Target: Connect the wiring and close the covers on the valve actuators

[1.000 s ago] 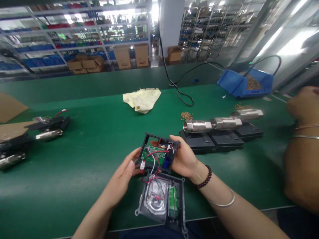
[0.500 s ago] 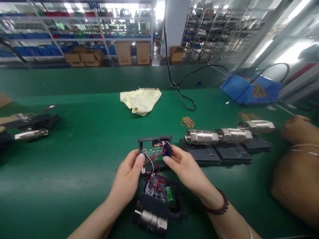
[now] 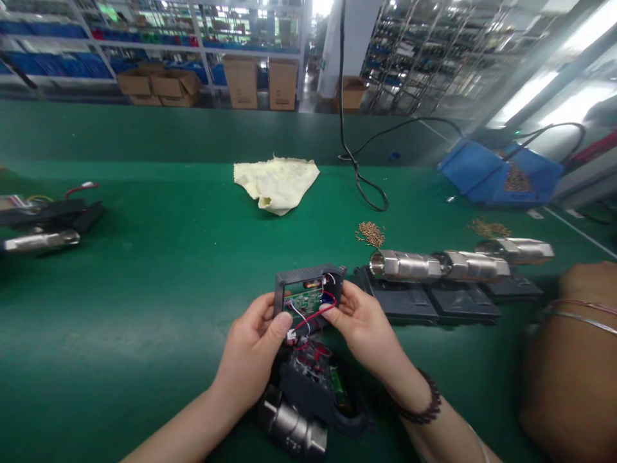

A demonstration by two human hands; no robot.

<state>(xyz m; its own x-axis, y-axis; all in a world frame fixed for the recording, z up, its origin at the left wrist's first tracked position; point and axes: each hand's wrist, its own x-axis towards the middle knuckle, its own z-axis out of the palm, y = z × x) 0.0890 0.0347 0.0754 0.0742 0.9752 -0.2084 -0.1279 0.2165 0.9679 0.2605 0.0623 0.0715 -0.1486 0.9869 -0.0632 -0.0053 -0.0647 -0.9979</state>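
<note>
Both hands hold a dark grey plastic cover (image 3: 308,286) with a green circuit board inside it, tilted up towards me. My left hand (image 3: 253,347) grips its left side, thumb by a small white connector. My right hand (image 3: 364,325) grips its right side. Red, white and black wires run from the board down to a dark housing base (image 3: 322,392) with a green battery, resting below on the green table (image 3: 159,270). A silver metal valve body (image 3: 292,427) sits under that base.
Three silver-and-black valve units (image 3: 443,276) lie in a row to the right, small brass screws (image 3: 371,233) behind them. A yellow cloth (image 3: 277,183), black cable and blue bin (image 3: 496,173) sit further back. More units (image 3: 43,225) lie far left. Another person's arm (image 3: 573,360) rests at right.
The cover has been tipped more upright and drawn closer to the base. The base has tilted so that the silver valve body shows. The other person's hand has drawn back at right.
</note>
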